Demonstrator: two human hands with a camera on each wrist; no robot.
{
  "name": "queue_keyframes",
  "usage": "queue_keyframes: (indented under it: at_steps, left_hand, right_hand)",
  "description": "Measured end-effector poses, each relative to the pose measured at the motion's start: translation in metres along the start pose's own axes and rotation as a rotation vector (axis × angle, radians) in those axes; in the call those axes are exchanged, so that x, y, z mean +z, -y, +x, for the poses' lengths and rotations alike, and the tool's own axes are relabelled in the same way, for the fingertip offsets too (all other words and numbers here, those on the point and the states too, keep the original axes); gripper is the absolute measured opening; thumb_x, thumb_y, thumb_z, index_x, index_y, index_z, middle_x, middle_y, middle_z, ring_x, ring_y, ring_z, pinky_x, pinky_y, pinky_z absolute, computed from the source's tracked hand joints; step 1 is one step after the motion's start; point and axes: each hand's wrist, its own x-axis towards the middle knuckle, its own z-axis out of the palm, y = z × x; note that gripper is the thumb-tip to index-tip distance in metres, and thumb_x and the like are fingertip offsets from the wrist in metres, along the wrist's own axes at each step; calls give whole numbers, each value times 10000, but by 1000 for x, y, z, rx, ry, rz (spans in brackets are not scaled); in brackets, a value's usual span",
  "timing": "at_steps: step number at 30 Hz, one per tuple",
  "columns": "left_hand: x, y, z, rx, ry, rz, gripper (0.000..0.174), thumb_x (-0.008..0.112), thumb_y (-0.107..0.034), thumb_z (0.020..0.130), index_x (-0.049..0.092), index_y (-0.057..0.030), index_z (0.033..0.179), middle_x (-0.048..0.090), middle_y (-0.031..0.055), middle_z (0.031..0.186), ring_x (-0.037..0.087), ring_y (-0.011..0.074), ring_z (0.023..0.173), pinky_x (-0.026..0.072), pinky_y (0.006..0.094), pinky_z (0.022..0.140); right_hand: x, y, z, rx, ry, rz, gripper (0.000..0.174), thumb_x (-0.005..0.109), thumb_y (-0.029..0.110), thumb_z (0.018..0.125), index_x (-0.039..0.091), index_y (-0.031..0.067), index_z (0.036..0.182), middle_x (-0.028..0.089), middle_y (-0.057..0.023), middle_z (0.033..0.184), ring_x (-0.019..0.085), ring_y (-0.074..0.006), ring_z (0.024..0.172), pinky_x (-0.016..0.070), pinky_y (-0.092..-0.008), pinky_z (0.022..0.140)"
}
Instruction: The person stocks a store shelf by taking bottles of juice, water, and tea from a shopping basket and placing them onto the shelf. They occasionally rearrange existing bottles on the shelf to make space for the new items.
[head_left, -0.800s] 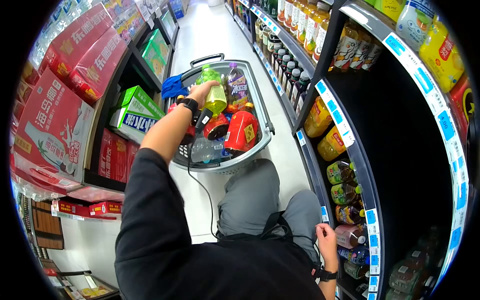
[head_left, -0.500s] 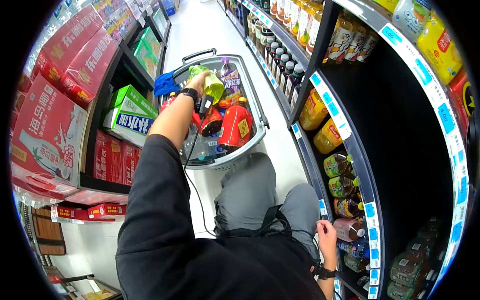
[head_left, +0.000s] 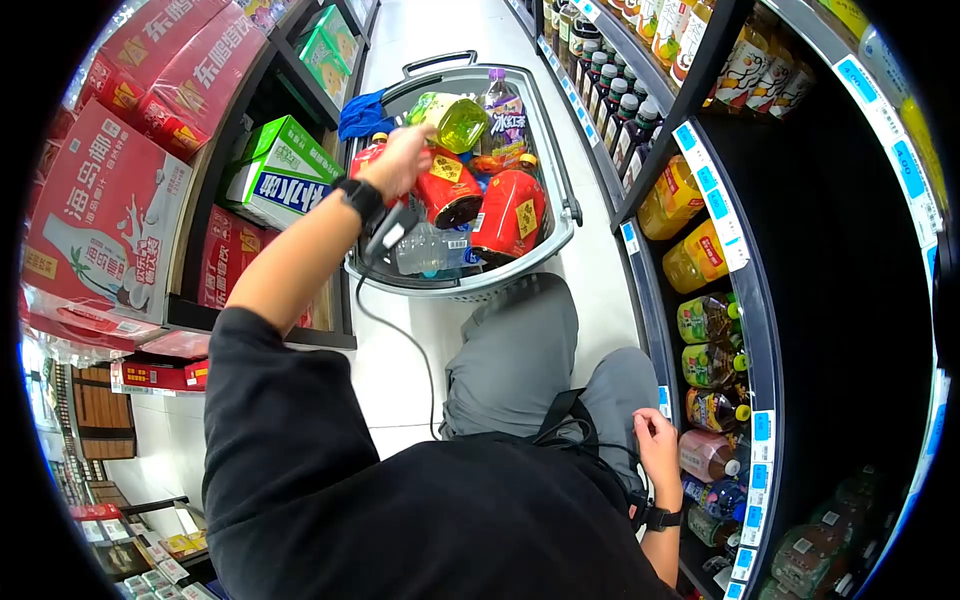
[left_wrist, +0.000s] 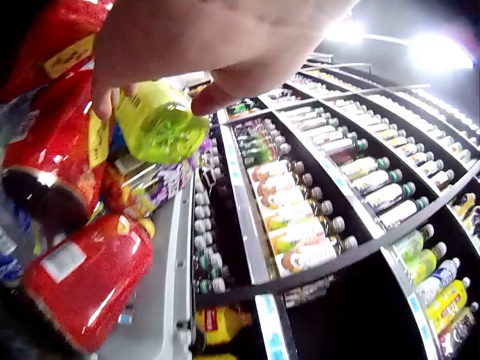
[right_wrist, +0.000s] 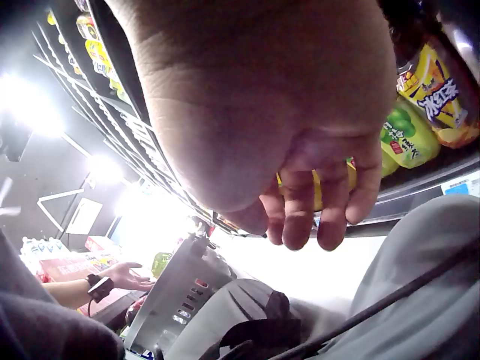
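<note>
My left hand (head_left: 402,160) is over the shopping basket (head_left: 562,185), fingers apart, just beside a bottle of yellow-green drink (head_left: 466,124). That bottle lies tilted on top of the load, its base toward me. In the left wrist view the thumb and fingers spread near the bottle (left_wrist: 166,133) without curling round it. Red-labelled bottles (head_left: 508,218), a purple-labelled bottle (head_left: 507,122) and a clear bottle (head_left: 430,245) fill the basket around it. My right hand (head_left: 657,448) hangs by the right knee near the lower shelf, fingers loosely curled, holding nothing.
A blue cloth (head_left: 362,116) hangs at the basket's left rim. Stacked drink cartons (head_left: 110,215) line the left side. On the right, shelves hold rows of bottles (head_left: 708,318). A black cable (head_left: 410,355) runs down from the left wrist.
The left hand has let go of the yellow-green bottle and drawn back to the left. The bottle has tipped from upright to lying among the others. The right hand stays by the knee.
</note>
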Motion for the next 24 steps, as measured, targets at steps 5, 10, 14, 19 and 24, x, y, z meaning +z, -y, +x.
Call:
queue_keyframes:
  at_steps: [5,10,14,19,24]
  left_hand:
    - [18,37,-58,-239,-62,61,118,602,-187,890,540,-124,968,458,-25,719,491,124,720,423,313,742]
    - [31,46,-83,-178,162,232,158,616,-262,894,615,-152,1008,609,-12,987,544,124,898,431,331,778]
    - [50,72,-75,-127,388,369,500,644,-293,872,444,-117,1296,538,33,1233,497,173,1130,399,364,919]
    - [48,101,-21,-158,463,452,691,690,-332,832,357,-93,1388,515,83,1294,510,213,1133,440,372,873]
    - [75,104,-24,-76,285,496,616,779,-245,785,448,6,1239,597,141,1172,617,253,997,517,354,819]
  right_hand:
    - [5,-5,0,-13,41,54,154,598,120,921,635,-25,960,646,-80,792,588,-132,707,470,-279,659]
    - [1,-10,-12,-186,-48,-31,143,594,111,918,643,-2,990,651,-145,892,630,-258,767,485,-318,687]
    - [-44,24,-45,-341,-263,-233,123,603,146,887,660,52,944,649,-124,878,625,-329,830,502,-400,714]
    - [-87,47,-93,-547,-706,-368,67,675,118,816,657,54,810,615,-72,706,601,-260,658,471,-366,571]
    - [-113,9,-143,-682,-1162,-621,228,664,-7,699,497,45,553,397,-58,502,404,-203,435,313,-300,418]
